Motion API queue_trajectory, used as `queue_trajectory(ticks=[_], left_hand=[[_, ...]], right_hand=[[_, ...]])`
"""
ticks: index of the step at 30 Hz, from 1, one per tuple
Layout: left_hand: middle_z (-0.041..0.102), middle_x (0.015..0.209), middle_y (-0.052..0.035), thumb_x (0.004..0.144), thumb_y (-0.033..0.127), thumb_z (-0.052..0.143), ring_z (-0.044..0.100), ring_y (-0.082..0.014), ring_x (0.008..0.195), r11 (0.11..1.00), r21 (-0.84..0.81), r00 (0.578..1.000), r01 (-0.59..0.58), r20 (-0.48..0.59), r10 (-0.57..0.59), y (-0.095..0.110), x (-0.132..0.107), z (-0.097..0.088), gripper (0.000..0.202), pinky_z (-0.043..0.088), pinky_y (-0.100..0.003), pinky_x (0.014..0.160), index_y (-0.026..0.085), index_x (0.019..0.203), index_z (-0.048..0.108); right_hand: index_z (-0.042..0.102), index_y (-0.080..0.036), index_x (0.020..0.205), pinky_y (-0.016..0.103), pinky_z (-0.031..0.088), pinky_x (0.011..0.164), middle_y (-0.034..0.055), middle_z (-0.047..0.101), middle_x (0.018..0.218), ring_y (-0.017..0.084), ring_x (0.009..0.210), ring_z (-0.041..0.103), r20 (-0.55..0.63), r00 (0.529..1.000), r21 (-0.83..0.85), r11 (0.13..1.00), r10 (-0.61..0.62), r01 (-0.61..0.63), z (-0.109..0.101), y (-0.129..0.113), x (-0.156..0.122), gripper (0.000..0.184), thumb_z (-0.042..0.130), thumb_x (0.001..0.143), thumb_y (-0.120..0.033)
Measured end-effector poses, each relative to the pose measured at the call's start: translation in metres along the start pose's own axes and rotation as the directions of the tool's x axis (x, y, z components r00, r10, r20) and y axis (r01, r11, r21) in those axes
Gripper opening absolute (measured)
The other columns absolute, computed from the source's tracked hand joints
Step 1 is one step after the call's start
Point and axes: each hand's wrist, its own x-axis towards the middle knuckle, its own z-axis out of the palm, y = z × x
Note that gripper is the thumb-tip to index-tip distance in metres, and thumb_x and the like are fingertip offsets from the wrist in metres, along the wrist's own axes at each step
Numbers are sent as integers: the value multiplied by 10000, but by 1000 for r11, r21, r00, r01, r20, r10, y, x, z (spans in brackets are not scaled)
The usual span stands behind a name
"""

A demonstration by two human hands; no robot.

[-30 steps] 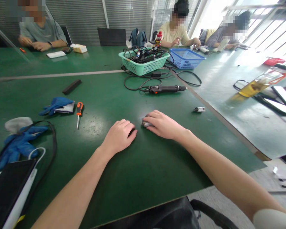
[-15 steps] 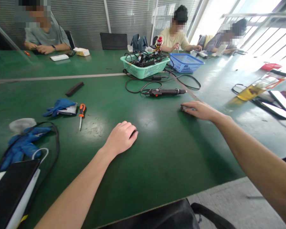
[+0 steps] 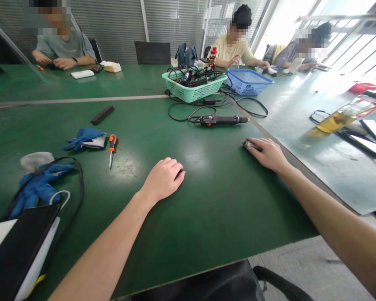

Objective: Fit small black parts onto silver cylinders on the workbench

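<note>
Right hand (image 3: 267, 154): pinching metal cylinder (image 3: 249, 144); careless release could roll it.
Left hand (image 3: 164, 179): curled; grip, I cannot tell.

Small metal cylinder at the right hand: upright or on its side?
On its side: the small metal cylinder stretches sideways, partly under the right hand.

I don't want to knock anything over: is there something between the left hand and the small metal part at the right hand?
Nothing visible: only green tabletop shows between the left hand and the small metal part at the right hand's fingertips. The power screwdriver lies farther back, off that line.
</note>
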Motion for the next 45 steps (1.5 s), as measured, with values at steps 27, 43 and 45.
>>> queue_trajectory(ticks=[27, 43, 45], left_hand=[[621, 1144, -104, 954, 272, 521, 554, -267, 1061, 990, -25, 984, 141, -106, -143, 3, 1, 2, 230, 481, -427, 935, 182, 1165, 549], [618, 1151, -101, 936, 245, 524, 556, -266, 1070, 987, -35, 982, 159, -94, -162, 1, 6, 5, 246, 477, -434, 955, 188, 1175, 540], [617, 1152, -103, 933, 248, 528, 555, -270, 1066, 986, -24, 982, 167, -87, -168, 2, 6, 5, 258, 480, -437, 949, 187, 1184, 529]], right_hand=[[404, -167, 1453, 500, 467, 1017, 165, 572, 1312, 331, 1217, 527, 126, 943, 284, 922, -307, 262, 6, -230, -9, 586, 594, 924, -336], [590, -191, 1180, 449, 501, 990, 116, 637, 1160, 275, 1085, 590, 69, 907, 410, 840, -416, 355, 1, -228, -19, 244, 581, 937, -210], [590, -194, 1194, 455, 499, 1000, 115, 637, 1176, 275, 1099, 590, 68, 905, 421, 834, -420, 356, 2, -227, -18, 260, 583, 934, -209]])
